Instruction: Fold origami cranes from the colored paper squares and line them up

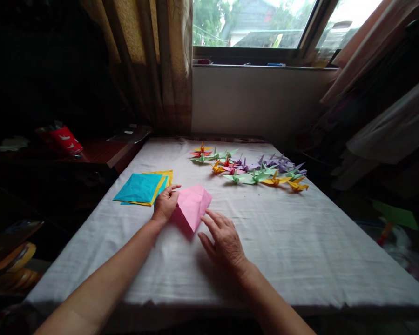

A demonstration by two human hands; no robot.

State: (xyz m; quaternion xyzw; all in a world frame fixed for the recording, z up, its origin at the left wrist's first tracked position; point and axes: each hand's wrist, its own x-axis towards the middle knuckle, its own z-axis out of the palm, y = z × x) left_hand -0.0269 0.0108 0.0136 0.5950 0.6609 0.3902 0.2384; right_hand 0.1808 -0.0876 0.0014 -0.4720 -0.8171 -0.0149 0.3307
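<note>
A pink sheet of origami paper (194, 204), with crease lines across it, is tilted up off the cloth in front of me. My left hand (166, 203) grips its left edge, thumb and fingers closed on the paper. On the other side my right hand (222, 236) is open, its fingers spread and their tips at or very near the paper's right edge; I cannot tell whether they touch. Just left of my left hand lies a stack of blue and yellow paper squares (138, 188).
Several folded paper cranes (254, 177) in orange, red, green, pink and purple stand at the back right of the white-clothed table (300, 251). A red pen cup (63, 139) leans on a dark side desk. Behind are a curtain (172, 70) and a window (247, 23).
</note>
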